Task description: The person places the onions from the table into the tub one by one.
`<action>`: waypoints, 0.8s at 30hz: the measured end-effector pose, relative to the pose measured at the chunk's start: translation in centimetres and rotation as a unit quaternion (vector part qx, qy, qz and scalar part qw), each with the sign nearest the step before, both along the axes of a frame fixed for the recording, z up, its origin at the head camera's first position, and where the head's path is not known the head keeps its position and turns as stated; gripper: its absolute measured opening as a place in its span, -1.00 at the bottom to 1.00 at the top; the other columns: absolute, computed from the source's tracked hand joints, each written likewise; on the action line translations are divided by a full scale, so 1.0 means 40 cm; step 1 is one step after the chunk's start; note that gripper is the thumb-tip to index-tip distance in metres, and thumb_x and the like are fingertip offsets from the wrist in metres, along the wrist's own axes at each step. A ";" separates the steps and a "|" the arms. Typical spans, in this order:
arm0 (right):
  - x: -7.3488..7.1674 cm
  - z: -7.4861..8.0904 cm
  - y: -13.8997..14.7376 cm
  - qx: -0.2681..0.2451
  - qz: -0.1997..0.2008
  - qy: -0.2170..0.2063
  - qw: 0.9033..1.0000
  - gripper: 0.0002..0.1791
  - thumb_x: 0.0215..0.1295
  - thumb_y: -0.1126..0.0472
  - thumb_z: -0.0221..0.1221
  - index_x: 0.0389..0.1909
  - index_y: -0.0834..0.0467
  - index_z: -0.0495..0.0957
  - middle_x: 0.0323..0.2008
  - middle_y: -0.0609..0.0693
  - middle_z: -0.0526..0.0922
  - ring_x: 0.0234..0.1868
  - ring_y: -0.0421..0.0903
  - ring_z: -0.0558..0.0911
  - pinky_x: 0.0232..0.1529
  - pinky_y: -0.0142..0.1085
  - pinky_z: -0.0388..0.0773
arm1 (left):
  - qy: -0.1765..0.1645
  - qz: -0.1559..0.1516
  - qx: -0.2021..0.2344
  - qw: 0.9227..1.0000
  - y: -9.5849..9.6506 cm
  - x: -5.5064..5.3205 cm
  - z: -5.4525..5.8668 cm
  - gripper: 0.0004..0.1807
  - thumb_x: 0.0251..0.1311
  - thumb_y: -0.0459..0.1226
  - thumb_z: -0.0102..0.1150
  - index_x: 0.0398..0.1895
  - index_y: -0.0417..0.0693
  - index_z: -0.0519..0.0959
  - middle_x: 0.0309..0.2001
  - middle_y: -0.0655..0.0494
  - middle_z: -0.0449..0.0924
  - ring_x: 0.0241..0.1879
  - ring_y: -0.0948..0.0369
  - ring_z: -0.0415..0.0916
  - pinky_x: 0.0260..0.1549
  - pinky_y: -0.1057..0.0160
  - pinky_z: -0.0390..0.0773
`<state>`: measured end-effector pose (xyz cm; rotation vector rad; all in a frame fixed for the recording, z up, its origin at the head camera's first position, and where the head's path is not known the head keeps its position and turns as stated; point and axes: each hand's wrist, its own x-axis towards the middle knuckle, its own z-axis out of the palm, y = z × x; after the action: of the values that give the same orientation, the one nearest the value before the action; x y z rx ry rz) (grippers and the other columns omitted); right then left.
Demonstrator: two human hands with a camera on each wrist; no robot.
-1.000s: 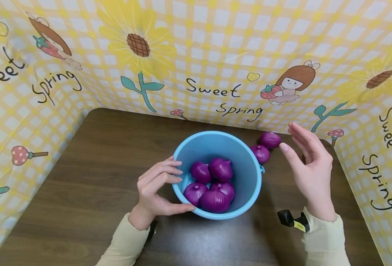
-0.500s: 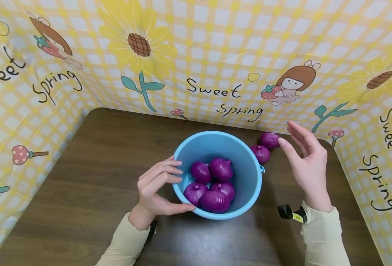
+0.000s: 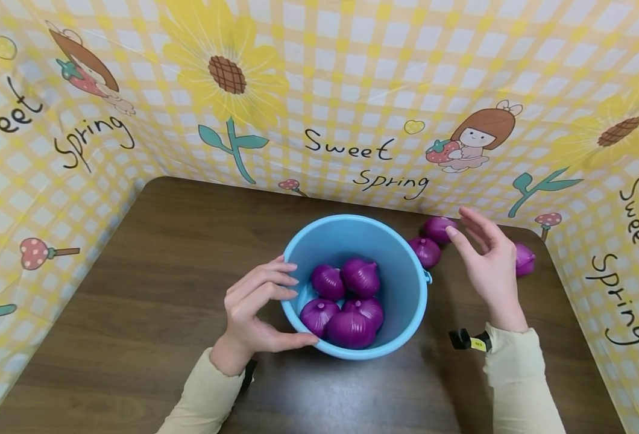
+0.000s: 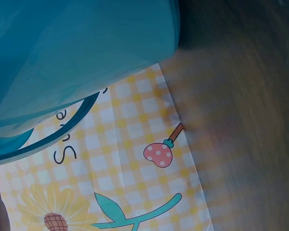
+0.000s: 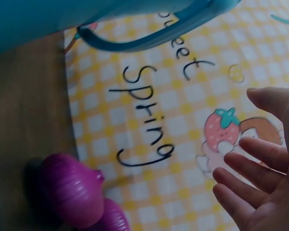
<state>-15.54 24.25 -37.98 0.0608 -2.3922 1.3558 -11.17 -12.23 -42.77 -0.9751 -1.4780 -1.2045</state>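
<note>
In the head view, my left hand (image 3: 260,304) holds the blue bucket (image 3: 419,307) at its left rim, fingertips over the edge and thumb along the near rim. Several purple onions (image 3: 351,325) lie in the bottom of the bucket. My right hand (image 3: 490,265) hovers to the right of the bucket with fingers spread and nothing in them. Just beyond its thumb are two onions side by side, a nearer one (image 3: 425,252) and a farther one (image 3: 437,229). Another onion (image 3: 525,260) shows behind the right hand, partly hidden by it.
The dark wooden table (image 3: 135,301) is walled at the back and sides by a yellow checked cloth (image 3: 341,78) with printed flowers. The bucket's handle (image 5: 149,43) hangs on its far side. A black wrist camera (image 3: 460,339) sticks out from the right sleeve.
My right hand has moved left and slightly nearer the two onions, uncovering another onion behind it at the right. The left hand and bucket stay put.
</note>
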 end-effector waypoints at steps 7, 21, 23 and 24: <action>-0.016 -0.040 0.018 0.002 -0.012 -0.041 0.999 -0.44 0.38 0.06 0.33 0.35 0.11 0.52 0.26 0.07 0.58 0.27 0.07 0.56 0.27 -0.24 0.50 | 0.003 0.000 0.003 1.000 0.002 0.001 0.001 -0.33 -0.16 0.17 0.62 -0.55 -0.29 0.59 -0.41 -0.20 0.66 -0.30 -0.12 0.68 0.03 -0.13 0.64; -0.030 -0.110 0.038 0.027 -0.006 -0.101 0.994 -0.35 0.38 -0.13 0.29 0.36 0.15 0.50 0.31 0.09 0.53 0.32 0.14 0.50 0.28 0.11 0.46 | 0.005 -0.003 0.004 1.000 0.002 0.000 0.000 -0.33 -0.16 0.17 0.62 -0.54 -0.29 0.59 -0.41 -0.20 0.65 -0.28 -0.11 0.69 0.04 -0.12 0.63; -0.031 -0.116 0.041 0.030 -0.007 -0.115 0.993 -0.32 0.38 -0.16 0.27 0.38 0.13 0.49 0.36 0.07 0.49 0.34 0.15 0.48 0.29 0.13 0.46 | 0.005 -0.003 0.004 1.000 0.002 0.001 0.000 -0.33 -0.17 0.17 0.63 -0.54 -0.29 0.59 -0.41 -0.20 0.65 -0.28 -0.12 0.69 0.04 -0.12 0.64; -0.031 -0.119 0.042 0.031 -0.007 -0.121 0.992 -0.32 0.38 -0.17 0.27 0.39 0.12 0.48 0.37 0.07 0.47 0.35 0.15 0.46 0.29 0.13 0.45 | 0.005 -0.003 0.004 1.000 0.002 0.001 0.000 -0.33 -0.17 0.17 0.63 -0.54 -0.29 0.59 -0.41 -0.20 0.65 -0.28 -0.12 0.69 0.04 -0.12 0.64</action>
<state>-16.77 25.92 -42.73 -0.1101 -2.6272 1.3491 -11.14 -12.16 -42.75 -0.9797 -1.4613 -1.2082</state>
